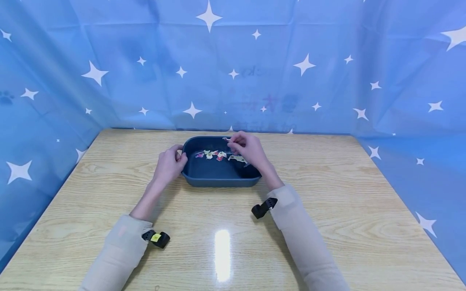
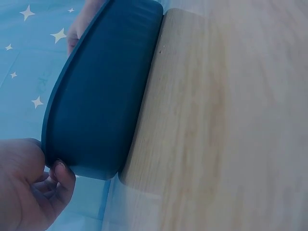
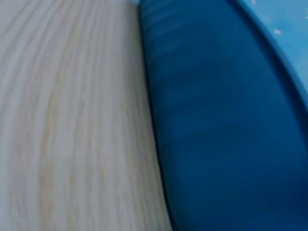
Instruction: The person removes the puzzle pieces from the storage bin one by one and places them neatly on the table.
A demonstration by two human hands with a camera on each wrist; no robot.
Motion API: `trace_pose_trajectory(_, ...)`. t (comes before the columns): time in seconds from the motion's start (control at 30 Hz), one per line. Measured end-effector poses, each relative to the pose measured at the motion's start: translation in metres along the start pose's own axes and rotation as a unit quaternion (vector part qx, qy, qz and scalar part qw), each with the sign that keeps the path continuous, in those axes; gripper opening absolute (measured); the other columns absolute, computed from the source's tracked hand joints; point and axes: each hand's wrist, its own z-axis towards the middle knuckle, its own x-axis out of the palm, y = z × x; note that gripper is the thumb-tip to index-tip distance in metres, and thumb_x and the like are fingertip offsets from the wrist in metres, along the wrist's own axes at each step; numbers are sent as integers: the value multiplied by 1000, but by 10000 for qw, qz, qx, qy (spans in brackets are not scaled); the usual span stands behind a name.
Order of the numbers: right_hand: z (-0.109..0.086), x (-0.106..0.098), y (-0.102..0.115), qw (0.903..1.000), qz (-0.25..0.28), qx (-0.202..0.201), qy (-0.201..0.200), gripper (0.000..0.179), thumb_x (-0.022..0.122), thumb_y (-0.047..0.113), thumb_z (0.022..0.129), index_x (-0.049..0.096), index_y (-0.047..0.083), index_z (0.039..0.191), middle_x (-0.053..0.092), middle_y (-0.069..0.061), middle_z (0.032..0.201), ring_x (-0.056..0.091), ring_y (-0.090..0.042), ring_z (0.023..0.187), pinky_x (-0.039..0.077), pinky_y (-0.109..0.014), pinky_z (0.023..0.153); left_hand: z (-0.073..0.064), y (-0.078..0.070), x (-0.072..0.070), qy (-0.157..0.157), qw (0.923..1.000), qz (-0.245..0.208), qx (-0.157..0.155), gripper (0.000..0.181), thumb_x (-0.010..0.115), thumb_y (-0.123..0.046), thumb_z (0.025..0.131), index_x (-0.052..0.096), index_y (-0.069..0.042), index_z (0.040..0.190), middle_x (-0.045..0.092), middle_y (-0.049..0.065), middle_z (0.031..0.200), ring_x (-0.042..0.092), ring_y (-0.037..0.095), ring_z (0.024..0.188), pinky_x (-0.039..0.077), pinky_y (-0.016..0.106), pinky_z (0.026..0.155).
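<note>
A dark blue rectangular basin [image 1: 218, 182] stands on the table. My left hand [image 1: 170, 163] grips its left rim between thumb and fingers; in the left wrist view the thumb and curled fingers [image 2: 62, 183] meet the basin's end. Over the basin's back right part, my right hand [image 1: 249, 150] pinches a small, pale, flat piece [image 1: 226, 139], its kind too small to tell. Several colourful flat cutouts [image 1: 211, 154] lie in a row inside the basin, and a longer pale cutout [image 1: 237, 158] is just below the right hand. The right wrist view has only the basin's wall [image 3: 216, 115] and table.
The light wooden table [image 1: 327, 226] reaches to a blue curtain [image 1: 233, 101] with white stars behind and at both sides. A bright light reflection lies on the tabletop in front of the basin. Small black cameras [image 1: 265, 207] sit on both wrists.
</note>
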Motion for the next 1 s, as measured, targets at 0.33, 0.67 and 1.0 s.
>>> trace_pose_trajectory(0.33, -6, -7, 1, 9876, 1327, -216, -811, 14, 63, -1, 97, 65, -10, 107, 69, -25, 96, 68, -41, 84, 56, -53, 78, 1, 0, 0, 12, 10000, 4, 1, 36, 51, -8, 97, 61, 10, 127, 47, 1, 62, 47, 17, 52, 42, 33, 61)
trace_pose_trajectory(0.67, -15, -24, -2, 9820, 1468, -270, -1153, 23, 67, 7, 97, 67, -8, 115, 67, -27, 92, 66, -34, 74, 58, -44, 67, 1, 1, 0, 22, 10000, 13, -28, 36, 51, -9, 98, 61, 10, 127, 46, 0, 61, 46, 17, 51, 41, 33, 59)
trace_pose_trajectory(1.0, -24, -47, 5, 9726, 1829, 127, -1433, 27, 63, -1, 97, 62, -16, 119, 62, -38, 100, 65, -20, 71, 59, -32, 66, 0, 1, 1, -13, 10000, 13, -7, 35, 52, -9, 98, 61, 10, 126, 47, 1, 63, 46, 18, 53, 42, 33, 61)
